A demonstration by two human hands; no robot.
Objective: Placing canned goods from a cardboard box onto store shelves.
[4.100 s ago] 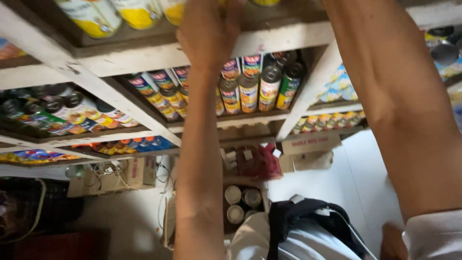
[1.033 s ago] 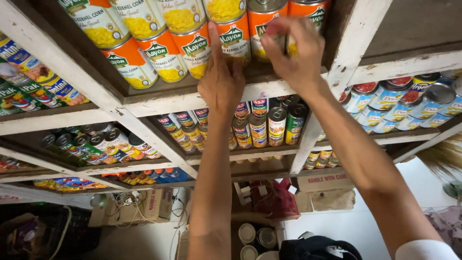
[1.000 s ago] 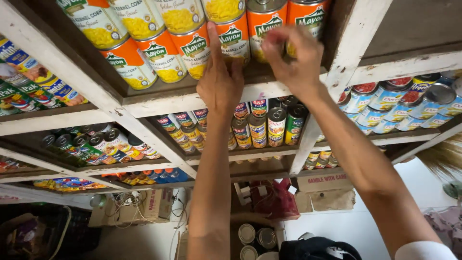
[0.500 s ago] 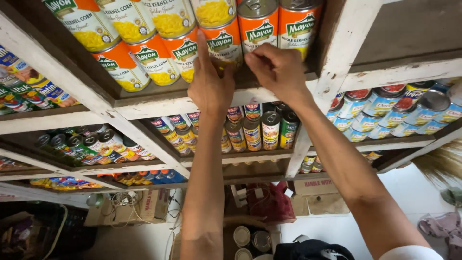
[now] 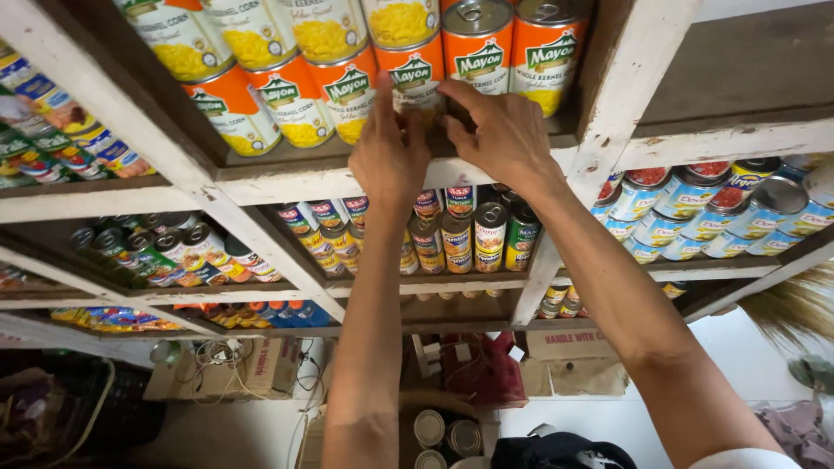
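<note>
White-painted wooden shelving (image 5: 130, 130) fills the view, seen from below and slanting, stocked with rows of tins. On the top shelf, from ten o'clock to one o'clock, stands a row of orange and white corn cans (image 5: 295, 95). Both of the person's arms rise from the bottom edge toward twelve o'clock.

Left hand (image 5: 391, 152) is raised with fingers straight and together, the fingertips (image 5: 382, 91) resting against the front of one orange corn can (image 5: 415, 74) in the middle of that row. Right hand (image 5: 499, 130), just beside it at one o'clock, curls its fingers around the same can's right side and lower edge. The two hands nearly touch, and together they bracket the can; whether it is lifted off the shelf board cannot be told.

One shelf lower, at the centre, stand smaller cans with mixed labels (image 5: 473, 234). At three o'clock lie blue-labelled cans (image 5: 695, 208). At nine o'clock sit more small tins (image 5: 165, 252). Near six o'clock, on the floor, are a cardboard box (image 5: 573, 356) and a few can tops (image 5: 447, 434).
</note>
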